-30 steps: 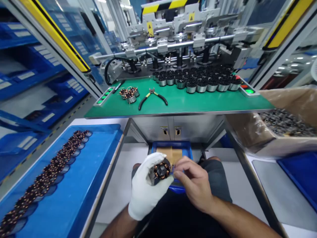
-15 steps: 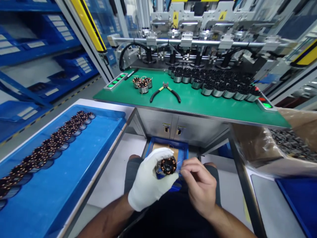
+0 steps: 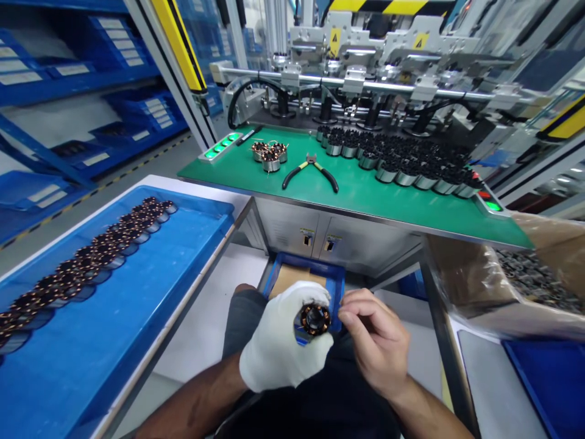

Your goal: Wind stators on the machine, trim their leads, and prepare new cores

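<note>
My left hand (image 3: 286, 338), in a white glove, grips a copper-wound motor stator (image 3: 315, 319) between thumb and fingers above my lap. The stator's round, dark open end faces up toward me. Just to its right, my bare right hand (image 3: 377, 335) is closed in a pinch, thumb against forefinger, a small gap from the stator. Whatever those fingertips may hold is too fine to make out. Beyond the hands, pliers (image 3: 311, 171) with black and yellow handles lie spread on the green worktop (image 3: 219, 172). A few wound stators (image 3: 270, 160) with loose wire ends stand left of the pliers.
Rows of unwound stators (image 3: 388, 174) fill the worktop's right part, before a winding machine (image 3: 356, 79). At left, a blue tray (image 3: 150, 286) carries a line of wound stators. A cardboard box (image 3: 475, 274) of dark parts is at right; a blue bin (image 3: 337, 286) sits below my hands.
My right hand has drawn slightly away to the right of the stator. Wire ends seen beside the stator before no longer show there. The view has shifted a little.
</note>
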`<state>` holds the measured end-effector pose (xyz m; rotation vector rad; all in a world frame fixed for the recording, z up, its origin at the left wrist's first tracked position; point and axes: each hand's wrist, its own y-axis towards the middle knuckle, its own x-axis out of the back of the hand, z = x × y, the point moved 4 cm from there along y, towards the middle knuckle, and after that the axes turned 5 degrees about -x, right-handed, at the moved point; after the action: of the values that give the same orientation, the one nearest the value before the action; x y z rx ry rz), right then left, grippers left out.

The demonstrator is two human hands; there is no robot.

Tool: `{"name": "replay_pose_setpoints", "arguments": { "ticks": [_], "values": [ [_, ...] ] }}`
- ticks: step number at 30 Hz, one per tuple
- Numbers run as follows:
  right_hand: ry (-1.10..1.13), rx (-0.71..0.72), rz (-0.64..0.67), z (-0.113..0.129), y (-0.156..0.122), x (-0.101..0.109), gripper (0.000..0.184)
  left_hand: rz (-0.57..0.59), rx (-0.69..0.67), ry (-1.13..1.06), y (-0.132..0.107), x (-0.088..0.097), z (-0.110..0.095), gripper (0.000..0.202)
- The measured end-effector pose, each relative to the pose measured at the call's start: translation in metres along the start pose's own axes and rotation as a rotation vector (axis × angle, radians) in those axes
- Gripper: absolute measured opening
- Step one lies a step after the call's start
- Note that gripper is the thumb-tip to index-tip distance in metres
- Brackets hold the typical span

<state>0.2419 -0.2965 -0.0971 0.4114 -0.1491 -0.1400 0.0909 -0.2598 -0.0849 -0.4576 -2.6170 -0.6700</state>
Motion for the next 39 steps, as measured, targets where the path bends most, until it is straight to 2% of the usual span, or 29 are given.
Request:
{"name": "replay_pose_setpoints", "arguments": {
  "ticks": [4,7,10,13,16,19,22,25,27,29,32,35,37,39],
  "values": [
    [0.074,-0.086,-0.023,-0.005,0.006,0.003,0.014,0.019,0.031,-0.001,0.004,0.004,-0.003,0.029],
    [0.035,-0.099,0.048,-0.007,0.010,0.000,0.012,0.040,0.052,-0.038,0.006,0.007,-0.004,0.028],
    [-0.046,-0.032,0.057,-0.001,0.007,-0.003,0.010,0.044,0.052,-0.051,0.005,0.008,-0.004,0.025],
    [-0.105,0.045,-0.027,0.010,-0.003,-0.003,0.016,0.025,0.026,-0.078,0.002,0.007,-0.004,0.028],
    [-0.113,0.175,-0.030,0.022,-0.014,-0.006,0.026,0.005,0.027,-0.109,-0.001,0.005,-0.004,0.034],
    [-0.087,0.248,0.036,0.025,-0.016,-0.005,0.030,0.055,0.035,-0.104,-0.001,0.004,-0.006,0.026],
    [-0.059,0.195,0.107,0.017,-0.006,0.005,0.034,0.101,0.053,-0.196,0.003,0.006,-0.011,0.022],
    [-0.030,0.141,0.305,0.011,0.010,0.010,0.054,0.177,0.120,-0.397,0.004,0.005,-0.014,0.027],
    [0.004,0.154,0.446,0.013,0.019,0.009,0.047,0.231,0.138,-0.458,0.004,0.003,-0.016,0.025],
    [0.031,0.193,0.499,0.018,0.026,0.009,0.032,0.261,0.151,-0.477,0.003,0.002,-0.017,0.024],
    [0.002,0.280,0.460,0.025,0.029,0.008,0.015,0.276,0.179,-0.492,0.002,0.000,-0.014,0.025],
    [-0.130,0.404,0.348,0.033,0.022,0.007,0.012,0.247,0.174,-0.470,0.004,-0.002,-0.012,0.023],
    [-0.260,0.500,0.227,0.039,0.014,0.008,0.014,0.194,0.155,-0.426,0.005,-0.002,-0.013,0.019],
    [-0.386,0.583,0.109,0.046,0.005,0.008,0.019,0.086,0.103,-0.353,0.005,-0.001,-0.016,0.019]
  ]
}}
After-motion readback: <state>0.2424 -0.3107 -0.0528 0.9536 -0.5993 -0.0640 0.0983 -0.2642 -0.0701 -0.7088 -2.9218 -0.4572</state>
